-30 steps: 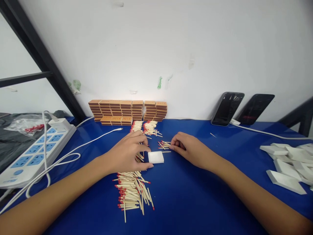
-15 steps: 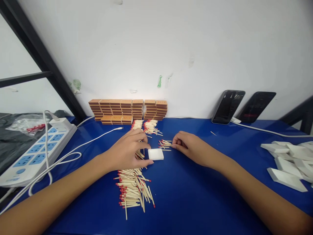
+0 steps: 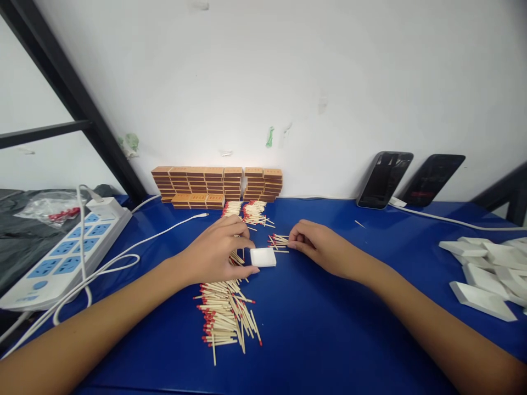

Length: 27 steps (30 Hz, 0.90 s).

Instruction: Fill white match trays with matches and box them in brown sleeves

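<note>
A small white matchbox tray (image 3: 263,258) lies on the blue table. My left hand (image 3: 224,249) spans its left end, thumb at the near side and index finger at the far side. My right hand (image 3: 313,241) is closed in a pinch at the right ends of a few matches (image 3: 279,240), just beyond the tray. Red heads on these matches point left. Under and in front of my left hand spreads a large heap of loose matches (image 3: 226,312), partly hidden by the hand.
Stacked brown matchboxes (image 3: 197,184) stand along the wall, with two small match piles (image 3: 254,212) before them. White empty trays (image 3: 486,274) are heaped at the right. Two phones (image 3: 385,180) lean at the back. A power strip (image 3: 66,255) and white cables occupy the left.
Both hands keep nearly the same positions. My right fingertips have shifted very slightly left on the matches; the view itself has moved a little.
</note>
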Available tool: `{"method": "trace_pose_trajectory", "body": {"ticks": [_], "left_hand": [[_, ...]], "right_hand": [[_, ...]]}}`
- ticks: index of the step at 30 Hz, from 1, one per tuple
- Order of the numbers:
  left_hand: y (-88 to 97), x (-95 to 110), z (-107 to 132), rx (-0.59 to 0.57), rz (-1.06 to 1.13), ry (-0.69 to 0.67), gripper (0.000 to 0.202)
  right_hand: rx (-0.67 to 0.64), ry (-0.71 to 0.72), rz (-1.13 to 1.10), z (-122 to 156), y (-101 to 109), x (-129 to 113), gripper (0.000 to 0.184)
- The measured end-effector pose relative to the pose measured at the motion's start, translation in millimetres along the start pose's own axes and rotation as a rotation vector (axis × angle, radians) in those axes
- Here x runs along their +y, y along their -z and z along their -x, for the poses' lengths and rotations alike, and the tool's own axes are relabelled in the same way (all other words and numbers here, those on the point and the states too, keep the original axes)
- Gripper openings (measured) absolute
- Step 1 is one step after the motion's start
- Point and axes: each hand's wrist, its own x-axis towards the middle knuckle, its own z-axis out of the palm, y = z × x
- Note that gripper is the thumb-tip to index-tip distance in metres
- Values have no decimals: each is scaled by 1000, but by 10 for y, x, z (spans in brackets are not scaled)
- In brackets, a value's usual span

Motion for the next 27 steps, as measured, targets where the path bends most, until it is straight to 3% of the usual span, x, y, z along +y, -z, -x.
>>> {"method": "trace_pose_trajectory", "body": {"ticks": [19,27], "left_hand": [[-2,-8,9,-12,-10,-4,35],[-4,18,-4,58,-50,-32,33]], "right_hand": [[7,-5,12,8,-17,-4,20],[-10,5,-173,77,-40,-359,19]]}}
